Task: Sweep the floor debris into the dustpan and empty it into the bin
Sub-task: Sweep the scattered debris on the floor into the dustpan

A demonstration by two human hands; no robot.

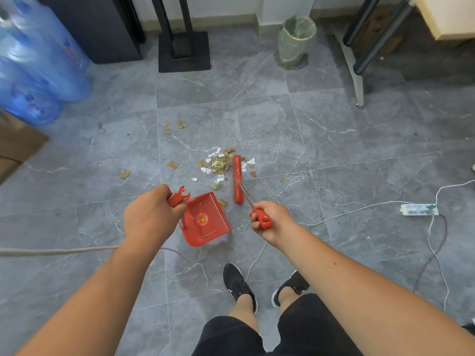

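Observation:
My left hand point(149, 214) grips the red handle of a red dustpan point(207, 219) that rests on the grey tiled floor with its mouth facing the debris. My right hand point(270, 222) is closed on the red grip of a broom, whose red brush head point(237, 178) stands on the floor at the right edge of a pile of torn paper and cardboard scraps point(218, 163). More scraps point(173, 127) lie scattered farther away and to the left. A clear bin with a yellowish liner point(295, 42) stands by the far wall.
Blue water bottles point(33, 68) and a cardboard box point(18, 145) stand at the left. A black stand base point(183, 51) and a dark cabinet are at the back, table legs point(359, 62) at the right. A power strip point(419, 209) with cables lies on the floor at the right. My feet point(239, 283) are below the dustpan.

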